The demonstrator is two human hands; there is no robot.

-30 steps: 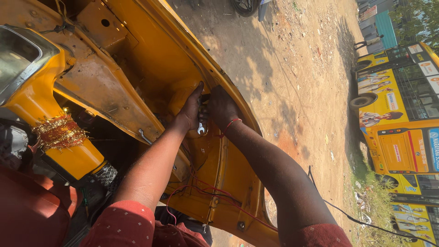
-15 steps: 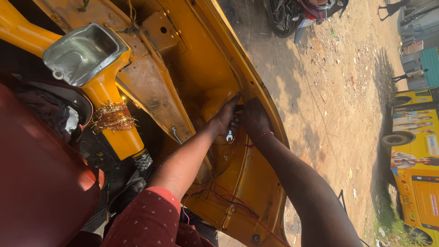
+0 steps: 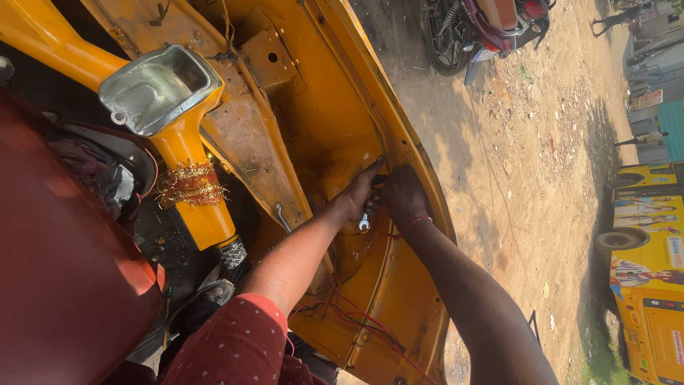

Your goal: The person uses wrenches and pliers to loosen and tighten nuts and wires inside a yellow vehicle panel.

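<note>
head view has the small spanner [image 3: 365, 222] dead centre, its open silver end poking down out of my left hand [image 3: 358, 194]. my fingers are curled closed round its shank, with the forefinger stretched up toward twelve o'clock along the yellow body panel [image 3: 335, 107]. the other end of the spanner is hidden under my knuckles, so i cannot tell what it sits on.

my right hand [image 3: 402, 196] is just at three o'clock of the left, touching it, fingers bent in against the panel's rim; whether it grips anything there i cannot tell. a red thread [image 3: 410, 227] loops that wrist.

compared with a second ago, both hands are pressed to the same spot on the rim and the spanner hangs at the same angle. only my head has swung, so more of the inside shows now. i take it the work is holding at this one point, not moving on.

at seven o'clock of the hands red wires [image 3: 356, 314] trail down the panel. farther out at nine to ten o'clock stands the yellow column [image 3: 189, 153] with its shiny metal housing [image 3: 153, 89] and gold tinsel band [image 3: 189, 184]. at one o'clock a parked motorbike [image 3: 477, 28] stands on the dirt ground [image 3: 527, 178], and at four o'clock a yellow vehicle [image 3: 648, 271].
</note>
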